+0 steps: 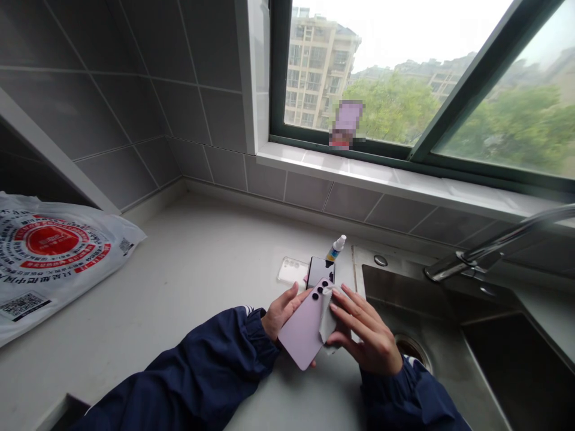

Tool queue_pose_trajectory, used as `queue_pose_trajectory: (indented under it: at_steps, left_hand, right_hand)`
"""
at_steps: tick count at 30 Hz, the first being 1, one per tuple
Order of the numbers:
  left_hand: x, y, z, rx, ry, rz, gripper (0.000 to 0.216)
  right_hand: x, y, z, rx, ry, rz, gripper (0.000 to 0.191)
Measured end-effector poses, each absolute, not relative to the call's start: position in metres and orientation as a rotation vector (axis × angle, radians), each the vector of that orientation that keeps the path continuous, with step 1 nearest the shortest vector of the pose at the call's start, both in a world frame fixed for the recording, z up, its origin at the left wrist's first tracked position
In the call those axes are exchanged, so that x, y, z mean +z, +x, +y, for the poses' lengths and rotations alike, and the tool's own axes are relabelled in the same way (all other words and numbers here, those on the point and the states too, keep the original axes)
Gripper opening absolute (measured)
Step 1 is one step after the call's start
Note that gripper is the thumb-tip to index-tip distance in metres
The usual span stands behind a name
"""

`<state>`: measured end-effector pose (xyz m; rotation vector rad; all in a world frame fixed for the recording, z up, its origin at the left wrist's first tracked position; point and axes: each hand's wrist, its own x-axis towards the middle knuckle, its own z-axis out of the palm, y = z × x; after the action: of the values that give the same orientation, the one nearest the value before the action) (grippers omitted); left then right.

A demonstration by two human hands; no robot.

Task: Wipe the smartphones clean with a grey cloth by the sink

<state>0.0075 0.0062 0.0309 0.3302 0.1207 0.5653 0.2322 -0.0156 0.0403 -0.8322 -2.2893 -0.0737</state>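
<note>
My left hand [281,311] holds a pale purple smartphone [302,332] tilted, its back with several dark camera lenses facing up. Most of the left fingers are hidden under the phone. In my right hand [371,332] is a grey cleaning cloth [329,317], pressed against the phone's right edge near the lenses. Just beyond the phone lies a dark, glossy phone-sized item [320,272], partly covered. A clear phone case [291,270] rests to its left. Behind them is a small spray bottle [335,248] with a white cap.
A stainless steel sink [404,287] with a faucet [471,260] is on the right. On the left, a printed white plastic bag [63,257] lies on the white countertop [188,269]. A tiled wall and a window ledge [359,173] run along the back.
</note>
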Motion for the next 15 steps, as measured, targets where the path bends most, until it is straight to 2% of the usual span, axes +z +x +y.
queue_pose_trajectory:
  at_steps: [6,15]
  left_hand:
    - [0.032,0.007,0.008,0.480,0.419,0.071,0.071]
    - [0.029,0.015,0.003,0.667,0.373,0.169,0.066]
  right_hand:
    - [0.038,0.227,-0.020,-0.151,-0.844,-2.347,0.053]
    - [0.040,0.202,-0.035,-0.174,-0.859,-2.545,0.054]
